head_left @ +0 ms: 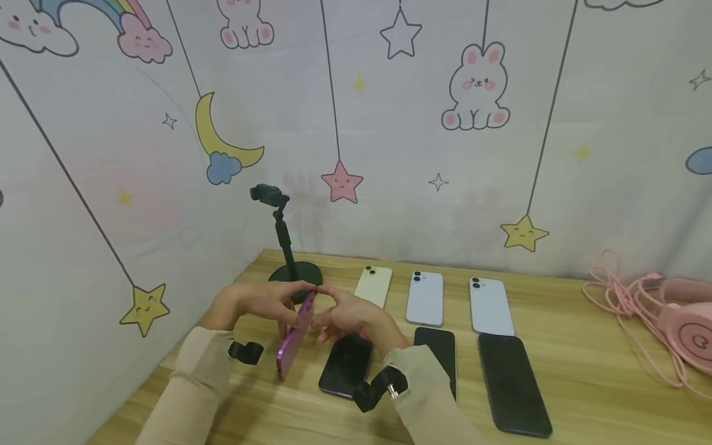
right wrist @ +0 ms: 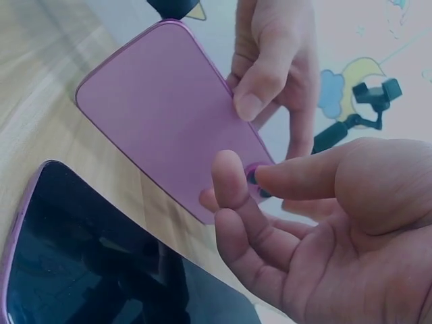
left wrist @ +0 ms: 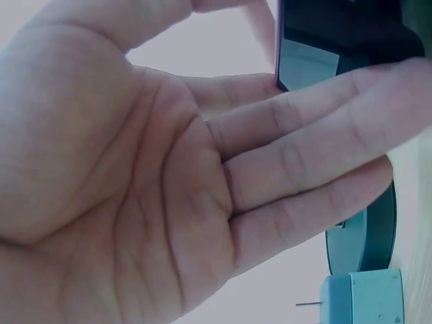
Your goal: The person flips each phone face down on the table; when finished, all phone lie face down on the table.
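Note:
A pink-purple smartphone (head_left: 296, 337) stands tilted on edge above the table, its plain back and camera lenses toward the right hand. My left hand (head_left: 264, 303) grips it near the top, thumb along the back's edge in the right wrist view. Its other fingers stretch out on the dark screen side, where part of the phone (left wrist: 310, 64) shows in the left wrist view. At the camera corner, the thumb and forefinger of my right hand (head_left: 353, 314) pinch the phone, other fingers bent. Beneath that hand lies a black-screened phone (head_left: 345, 368) with a purple edge.
Behind is a black phone stand (head_left: 297, 272). A cream phone (head_left: 374, 285) and two pale phones (head_left: 425, 300) (head_left: 492, 306) lie camera side up. Two dark-screened phones (head_left: 436, 349) (head_left: 514, 386) lie nearer. Pink headphones (head_left: 686, 330) with a cable sit at right. A patterned curtain (head_left: 389, 142) hangs behind.

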Available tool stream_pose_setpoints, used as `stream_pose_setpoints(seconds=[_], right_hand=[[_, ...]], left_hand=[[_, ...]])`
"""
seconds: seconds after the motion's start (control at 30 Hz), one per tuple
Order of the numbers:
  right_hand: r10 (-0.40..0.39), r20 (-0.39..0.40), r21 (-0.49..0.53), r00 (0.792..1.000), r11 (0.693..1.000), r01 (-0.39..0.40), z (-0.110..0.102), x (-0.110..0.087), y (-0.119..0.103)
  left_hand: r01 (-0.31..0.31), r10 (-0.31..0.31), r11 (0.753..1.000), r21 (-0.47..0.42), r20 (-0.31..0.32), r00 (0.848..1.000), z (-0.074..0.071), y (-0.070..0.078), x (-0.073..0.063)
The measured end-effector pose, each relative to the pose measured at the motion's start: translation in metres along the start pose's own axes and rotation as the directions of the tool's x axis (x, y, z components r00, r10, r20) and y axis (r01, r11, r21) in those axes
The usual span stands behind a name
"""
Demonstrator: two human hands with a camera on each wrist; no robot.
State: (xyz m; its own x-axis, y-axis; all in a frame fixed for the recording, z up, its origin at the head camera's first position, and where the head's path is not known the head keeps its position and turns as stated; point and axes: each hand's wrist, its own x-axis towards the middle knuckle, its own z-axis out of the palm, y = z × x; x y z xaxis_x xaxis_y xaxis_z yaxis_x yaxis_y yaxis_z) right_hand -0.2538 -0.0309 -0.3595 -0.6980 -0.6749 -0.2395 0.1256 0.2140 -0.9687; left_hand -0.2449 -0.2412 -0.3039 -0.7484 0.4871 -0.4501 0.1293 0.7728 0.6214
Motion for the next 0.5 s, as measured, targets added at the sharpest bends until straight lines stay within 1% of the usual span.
stream_pose_setpoints(seconds=[0.17, 0.3, 0.37, 0.5], right_hand=[[0.014, -0.009, -0.012, 1.000, 1.000, -0.014, -0.001, -0.001, 0.000], [0.014, -0.012, -0.013, 1.000, 1.000, -0.015, 0.001, -0.001, 0.001], [0.015, -0.002, -0.015, 1.000, 1.000, -0.015, 0.003, -0.001, 0.001], [0.030, 0.025, -0.038, 0.999, 0.999, -0.029, 0.008, 0.001, 0.002]], left_hand=[[0.012, -0.011, 0.999, 0.046, -0.023, 1.000, -0.001, 0.003, 0.000], [0.027, -0.024, 0.997, 0.077, -0.040, 0.999, -0.004, 0.004, -0.003], [0.036, -0.032, 0.995, 0.094, -0.046, 0.998, -0.005, 0.004, -0.005], [0.055, -0.046, 0.986, 0.155, -0.063, 0.997, -0.006, 0.002, -0.011]])
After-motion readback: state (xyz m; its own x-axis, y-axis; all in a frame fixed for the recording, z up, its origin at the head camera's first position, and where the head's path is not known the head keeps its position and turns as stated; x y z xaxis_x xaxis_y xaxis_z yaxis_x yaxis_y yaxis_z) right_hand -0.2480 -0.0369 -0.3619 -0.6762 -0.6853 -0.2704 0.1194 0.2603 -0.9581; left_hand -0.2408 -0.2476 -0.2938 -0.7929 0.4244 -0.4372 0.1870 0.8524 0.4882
